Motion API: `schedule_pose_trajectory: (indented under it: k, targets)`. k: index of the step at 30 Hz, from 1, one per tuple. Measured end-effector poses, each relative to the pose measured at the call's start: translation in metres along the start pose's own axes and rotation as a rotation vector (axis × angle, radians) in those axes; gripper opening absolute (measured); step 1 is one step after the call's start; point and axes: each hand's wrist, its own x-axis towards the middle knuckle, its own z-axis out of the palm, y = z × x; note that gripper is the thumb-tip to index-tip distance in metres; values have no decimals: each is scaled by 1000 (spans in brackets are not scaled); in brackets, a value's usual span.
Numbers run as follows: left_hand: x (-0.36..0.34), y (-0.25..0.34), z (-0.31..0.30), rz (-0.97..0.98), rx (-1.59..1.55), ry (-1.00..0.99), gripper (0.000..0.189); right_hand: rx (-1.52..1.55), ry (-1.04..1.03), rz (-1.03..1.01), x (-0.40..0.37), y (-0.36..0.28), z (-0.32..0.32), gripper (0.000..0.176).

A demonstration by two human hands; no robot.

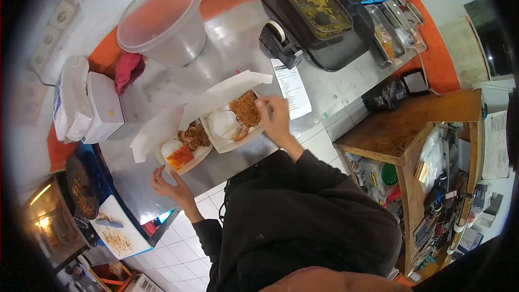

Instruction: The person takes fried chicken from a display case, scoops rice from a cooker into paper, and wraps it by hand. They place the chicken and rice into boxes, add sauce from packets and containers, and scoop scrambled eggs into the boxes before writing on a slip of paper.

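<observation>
Fingers of right hand [274, 118] grip food box [233, 125]; left hand [168, 184] fingers spread apart.

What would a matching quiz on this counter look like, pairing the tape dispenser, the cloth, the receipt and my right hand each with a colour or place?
Things:
1. tape dispenser
2. cloth
3. receipt
4. right hand

Colour or place:
a. red, bunched beside the clear plastic tub
b. at the open takeaway box
c. black, next to the black tray
d. white, flat on the steel counter

Pairs: 1-c, 2-a, 3-d, 4-b
</observation>
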Motion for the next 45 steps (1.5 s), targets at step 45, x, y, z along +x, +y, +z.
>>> schedule_pose_trajectory:
  k: [45]
  targets:
    - [-298, -157, 40, -713, 700, -415, 52, 133, 250, -10, 106, 76, -29, 7]
